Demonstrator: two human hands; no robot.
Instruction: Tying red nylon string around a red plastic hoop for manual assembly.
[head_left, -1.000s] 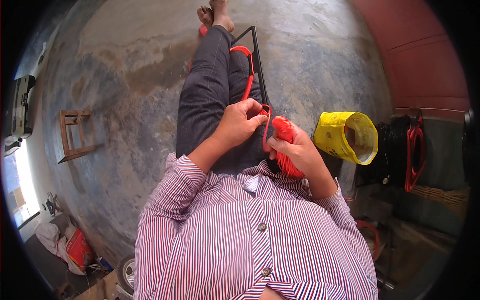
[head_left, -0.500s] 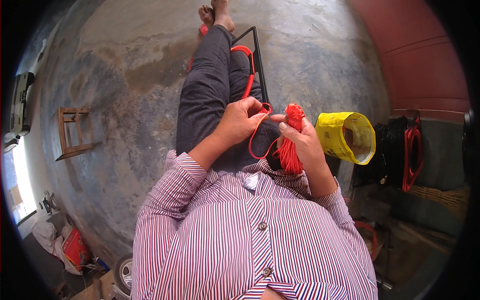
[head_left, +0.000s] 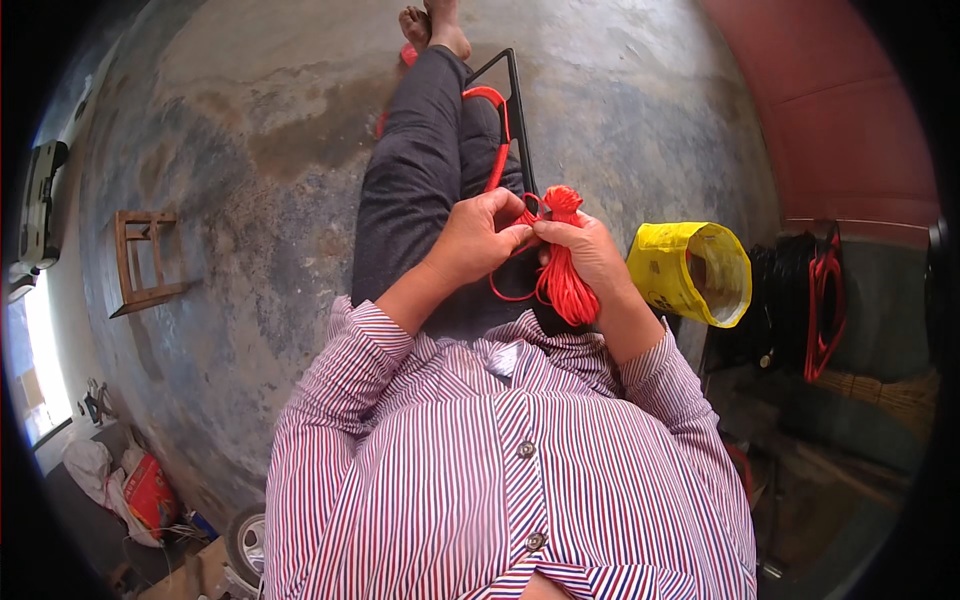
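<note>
A black metal frame [head_left: 517, 110] rests along my outstretched legs, its curved side wrapped in red cord [head_left: 487, 96]. At the near end of that frame, my left hand [head_left: 485, 235] pinches a red strand between thumb and fingers. A thick bundle of red cord [head_left: 570, 280] hangs from my right hand [head_left: 590, 255], whose thumb lies across it. The fingertips of both hands meet by the frame, partly hiding the strands between them. A loose loop of cord droops below my left fingers.
To the right stands an open yellow bag [head_left: 672, 268], beside black coiled material [head_left: 785, 285] and a red frame [head_left: 824, 310]. A small wooden stool [head_left: 145, 262] is on the floor at left. A wheel [head_left: 246, 540] shows at the lower left.
My right hand has moved left with the cord bundle, bringing its fingertips against those of my left hand. The left hand has stayed nearly in place.
</note>
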